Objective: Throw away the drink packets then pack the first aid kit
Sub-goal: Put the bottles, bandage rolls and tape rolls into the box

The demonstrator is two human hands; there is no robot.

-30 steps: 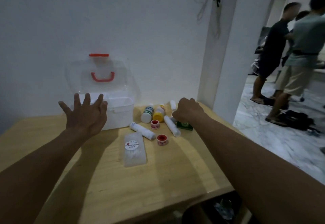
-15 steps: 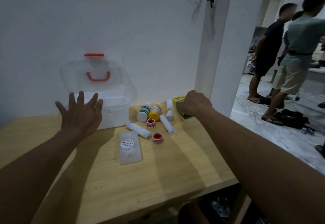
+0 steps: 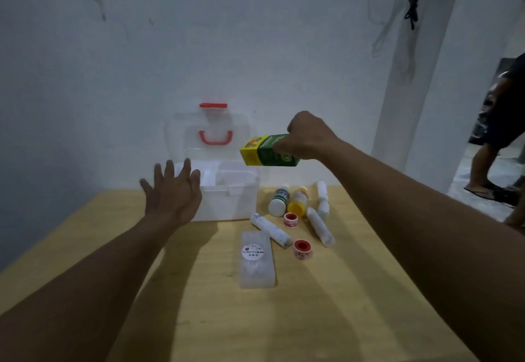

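Note:
My right hand [image 3: 308, 137] grips a green and yellow drink packet [image 3: 264, 153], held in the air above the table and just right of the first aid kit. The kit [image 3: 230, 191] is a clear plastic box against the wall, lid up, with a red handle [image 3: 216, 138] and red latch. My left hand [image 3: 173, 191] hovers with fingers spread at the kit's front left corner. On the table beside the kit lie two small bottles [image 3: 279, 200], several white bandage rolls [image 3: 271, 229], two red tape rolls [image 3: 302, 249] and a clear cling film box [image 3: 257, 262].
The wooden table [image 3: 255, 319] stands against a white wall. A white pillar [image 3: 420, 77] rises at the right. Beyond it a person's legs [image 3: 491, 140] stand on a marble floor. A black cable [image 3: 412, 1] hangs on the wall.
My right hand took the drink packet off the table's far right and lifted it up and left, above the bottles. My left hand stayed spread near the kit.

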